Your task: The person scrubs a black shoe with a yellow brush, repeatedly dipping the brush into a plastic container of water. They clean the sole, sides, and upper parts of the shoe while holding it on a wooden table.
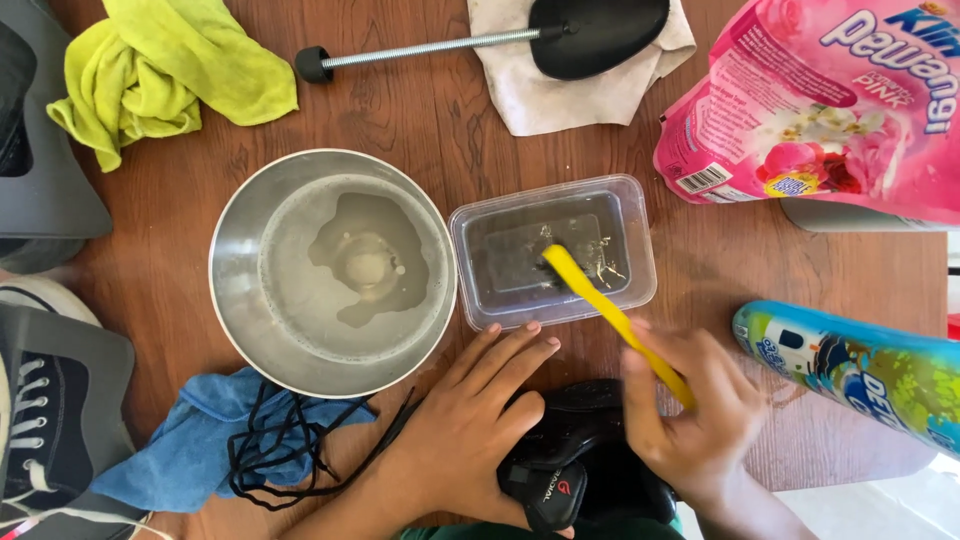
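While beside bowl (240, 290): toothbrush (612, 318) in tub (640, 240).

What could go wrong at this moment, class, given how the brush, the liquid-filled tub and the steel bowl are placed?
1. The right hand dips the yellow brush into the clear plastic tub; a hard push might tip the light tub and spill its liquid.
2. The steel bowl of cloudy water touches the tub, so a knock could slop it over.
3. The black laces beside the left hand and black shoe could get wet.
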